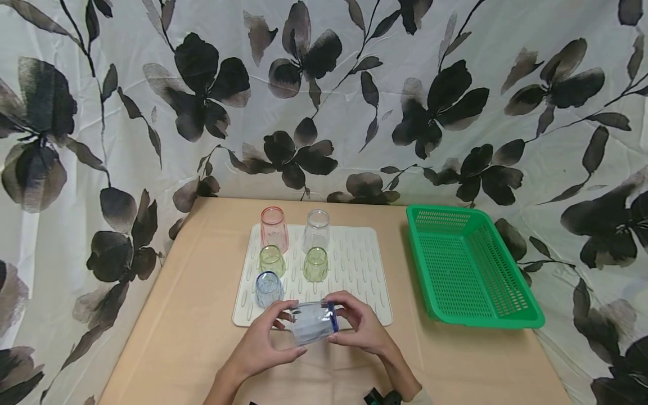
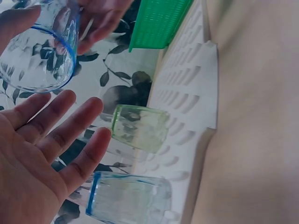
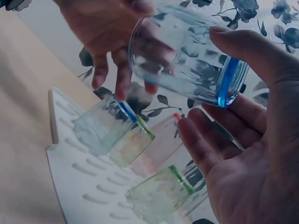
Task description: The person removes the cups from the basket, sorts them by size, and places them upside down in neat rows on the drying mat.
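A clear drinking glass with a blue rim [image 1: 310, 324] lies on its side in the air, over the near edge of a white ridged drying mat [image 1: 354, 264]. My right hand [image 1: 361, 323] holds it at the rim, thumb in front and fingers behind. Around the base end is my left hand [image 1: 265, 337], its fingers spread and fairly straight in the left wrist view; whether they touch the glass is hard to tell. On the mat stand a blue-rimmed glass [image 1: 269, 289], two green glasses, one left [image 1: 271, 260] and one right [image 1: 316, 264], a tall pink glass [image 1: 274, 229] and a tall clear glass [image 1: 316, 230].
To the right of the mat sits a green plastic basket [image 1: 468, 320] with slotted walls. A tan cloth [image 1: 192, 298] covers the table. Behind it hangs a white curtain [image 1: 364, 152] printed with dark flowers.
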Motion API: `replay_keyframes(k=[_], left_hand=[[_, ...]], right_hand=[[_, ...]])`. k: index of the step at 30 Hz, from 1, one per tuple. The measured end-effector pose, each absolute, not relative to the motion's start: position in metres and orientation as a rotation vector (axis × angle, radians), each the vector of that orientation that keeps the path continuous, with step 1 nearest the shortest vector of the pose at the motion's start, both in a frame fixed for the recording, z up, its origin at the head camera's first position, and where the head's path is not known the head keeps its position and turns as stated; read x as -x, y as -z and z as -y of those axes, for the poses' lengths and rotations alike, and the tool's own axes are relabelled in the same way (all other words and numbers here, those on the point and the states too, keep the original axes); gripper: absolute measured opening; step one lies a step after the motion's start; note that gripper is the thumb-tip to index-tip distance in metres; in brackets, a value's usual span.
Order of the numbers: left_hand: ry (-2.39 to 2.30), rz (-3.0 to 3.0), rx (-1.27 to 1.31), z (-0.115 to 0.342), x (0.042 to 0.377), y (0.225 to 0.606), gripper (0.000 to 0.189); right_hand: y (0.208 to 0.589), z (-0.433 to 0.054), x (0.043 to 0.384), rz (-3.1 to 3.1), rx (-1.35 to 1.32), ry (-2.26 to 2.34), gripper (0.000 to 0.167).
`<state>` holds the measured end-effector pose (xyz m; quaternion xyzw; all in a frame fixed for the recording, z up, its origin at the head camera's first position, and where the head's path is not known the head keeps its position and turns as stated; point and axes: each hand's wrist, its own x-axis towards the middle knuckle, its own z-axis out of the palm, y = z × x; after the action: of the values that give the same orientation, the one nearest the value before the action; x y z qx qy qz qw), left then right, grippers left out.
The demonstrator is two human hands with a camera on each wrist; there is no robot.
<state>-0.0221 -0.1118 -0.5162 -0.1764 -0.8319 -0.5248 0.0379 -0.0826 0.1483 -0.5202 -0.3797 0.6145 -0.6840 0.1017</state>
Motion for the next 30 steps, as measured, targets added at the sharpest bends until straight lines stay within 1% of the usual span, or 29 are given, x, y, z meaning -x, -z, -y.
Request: replay_keyframes(k=[4, 9, 14, 17, 20, 24, 30], left_hand=[[1.605, 2.567, 0.511, 0.107, 0.021, 0.523, 0.081], [1.523, 2.662, 0.443, 0.096, 0.019, 0.530, 0.079], [1.422, 2.715, 0.395, 0.087, 0.019, 0.535, 0.075], [1.362, 2.740, 0.352, 0.087, 0.019, 0.538, 0.077], [1.308, 2.770, 0.308, 0.091, 0.019, 0.539, 0.079], [1.289, 2.780, 0.249, 0.100, 0.020, 0.541, 0.079], [1.181, 2.705, 0.123, 0.113, 0.019, 0.549, 0.071]], right_hand=[[0.510, -0.142, 0.081, -1.826, 1.195, 2.024, 0.064], [0.505, -0.131, 0.080, -1.862, 1.267, 1.990, 0.066], [0.503, -0.122, 0.079, -1.924, 1.276, 1.943, 0.065], [0.504, -0.122, 0.080, -2.006, 1.259, 1.916, 0.064], [0.508, -0.124, 0.084, -2.112, 1.194, 1.889, 0.062], [0.514, -0.127, 0.091, -2.260, 1.031, 1.843, 0.060], [0.521, -0.125, 0.098, -2.433, 0.797, 1.787, 0.062]])
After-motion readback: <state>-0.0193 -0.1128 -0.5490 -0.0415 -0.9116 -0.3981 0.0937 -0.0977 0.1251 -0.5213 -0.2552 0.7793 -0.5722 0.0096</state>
